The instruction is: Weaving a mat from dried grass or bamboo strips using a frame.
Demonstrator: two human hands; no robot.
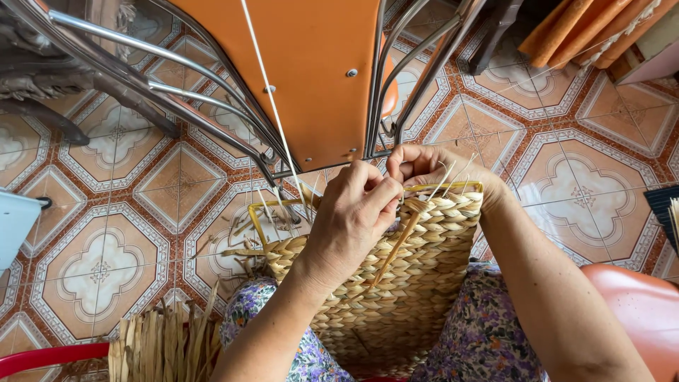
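Closest to me, on the lap in the flowered dress (488, 332), sits the woven basket (396, 283), its braided straw wall facing up and its yellow wire frame (258, 219) poking out bare at the top left, where the weaving has not reached. I see my left hand (350, 219) lying over the basket's upper edge, fingers pinched shut on a straw strand (396, 244) that runs slantwise down the braid. My right hand (428, 166) is curled at the rim just beside it, its grip clenched on the thin strand ends there; the two hands touch at the fingertips. Loose straw stubs stick out around the bare frame. A bundle of dried straw (166, 339) stands at the lower left, next to a red rim. Beyond the basket, an orange chair (311, 78) with metal legs stands on the patterned tile floor (106, 233), and a white cord (272, 106) runs down across the chair toward the basket.
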